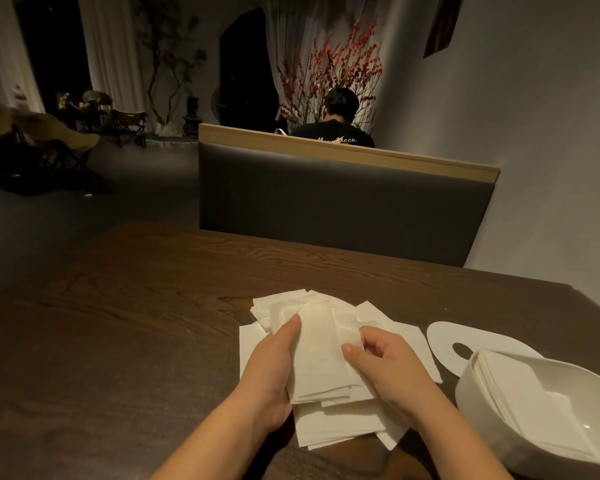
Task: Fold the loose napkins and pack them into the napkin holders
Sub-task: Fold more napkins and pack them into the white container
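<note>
Both hands clasp a folded napkin stack; white napkin holder contains folded napkins.

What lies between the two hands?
In the head view, a folded napkin stack sits between the left hand and right hand, both gripping its sides.

Two hands, one napkin holder, one lid, many loose napkins.
</note>
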Motion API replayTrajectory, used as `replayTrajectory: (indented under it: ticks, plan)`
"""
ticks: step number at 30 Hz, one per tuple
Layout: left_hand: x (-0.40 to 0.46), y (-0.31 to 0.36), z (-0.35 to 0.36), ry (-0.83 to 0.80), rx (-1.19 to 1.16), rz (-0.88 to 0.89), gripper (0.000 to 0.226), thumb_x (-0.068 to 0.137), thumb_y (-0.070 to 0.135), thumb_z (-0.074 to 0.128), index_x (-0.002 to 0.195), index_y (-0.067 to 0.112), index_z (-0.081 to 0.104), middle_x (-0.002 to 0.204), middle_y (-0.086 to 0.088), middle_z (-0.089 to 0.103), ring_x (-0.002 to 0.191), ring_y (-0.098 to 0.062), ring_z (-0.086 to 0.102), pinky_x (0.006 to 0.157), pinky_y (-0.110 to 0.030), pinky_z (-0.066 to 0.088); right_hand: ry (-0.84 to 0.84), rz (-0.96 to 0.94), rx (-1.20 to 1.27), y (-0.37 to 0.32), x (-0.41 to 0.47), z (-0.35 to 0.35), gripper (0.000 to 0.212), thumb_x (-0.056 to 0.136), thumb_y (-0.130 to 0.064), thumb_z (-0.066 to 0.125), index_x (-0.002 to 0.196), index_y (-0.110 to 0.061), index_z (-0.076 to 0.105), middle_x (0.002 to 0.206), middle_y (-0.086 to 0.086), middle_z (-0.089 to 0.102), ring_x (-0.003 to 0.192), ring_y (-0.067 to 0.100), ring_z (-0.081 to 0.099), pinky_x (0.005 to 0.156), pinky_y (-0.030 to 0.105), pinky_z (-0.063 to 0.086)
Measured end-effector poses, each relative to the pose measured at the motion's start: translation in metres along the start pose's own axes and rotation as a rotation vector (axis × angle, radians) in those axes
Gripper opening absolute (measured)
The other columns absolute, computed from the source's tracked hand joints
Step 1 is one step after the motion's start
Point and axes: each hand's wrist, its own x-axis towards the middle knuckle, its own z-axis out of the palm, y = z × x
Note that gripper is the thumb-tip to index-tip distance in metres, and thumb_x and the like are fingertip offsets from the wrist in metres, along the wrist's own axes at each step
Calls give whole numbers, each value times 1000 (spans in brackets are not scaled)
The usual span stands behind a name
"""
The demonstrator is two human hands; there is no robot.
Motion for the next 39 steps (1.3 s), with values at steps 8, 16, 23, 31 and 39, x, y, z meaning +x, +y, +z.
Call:
replayTrajectory:
  ticks: [8, 16, 23, 31, 39]
  plan:
    - [-1, 12, -3, 88, -279, 106, 33, 102, 37, 52, 115, 11, 68, 102, -16, 76, 91, -34, 75, 86, -49, 55, 182, 16, 123, -11, -5, -12, 15, 95, -21, 63, 93, -7, 70, 86, 10, 73, 83, 32, 66, 76, 42, 55]
    - [1, -3, 0, 111, -145, 112, 21, 105, 21, 51, 113, 11, 66, 94, -13, 78, 81, -28, 76, 73, -40, 57, 269, 26, 682, -26, -11, -12, 17, 93, -15, 59, 106, -22, 67, 93, -3, 77, 85, 14, 74, 74, 35, 56]
    - [-2, -8, 7, -48, -295, 7, 54, 102, 46, 41, 127, 5, 65, 118, -27, 69, 112, -46, 65, 107, -62, 43, 54, 96, 246, -16, -9, 17, 12, 97, -17, 61, 106, -15, 68, 68, 17, 67, 46, 17, 52, 45, 24, 41]
    - [-6, -10, 12, 51, -118, 95, 37, 106, 29, 42, 115, 2, 67, 101, -19, 76, 91, -32, 75, 87, -46, 55, 200, 150, 152, -15, -7, 14, 45, 102, -37, 46, 78, 0, 55, 51, 11, 52, 43, 19, 48, 50, 30, 41]
    - [-6, -5, 5, 62, -59, 16, 30, 105, 27, 47, 110, 6, 68, 98, -18, 77, 97, -36, 71, 86, -46, 56, 428, 65, 300, -25, -10, -15, 15, 102, -31, 50, 97, -29, 64, 93, -3, 69, 85, 15, 64, 66, 29, 52]
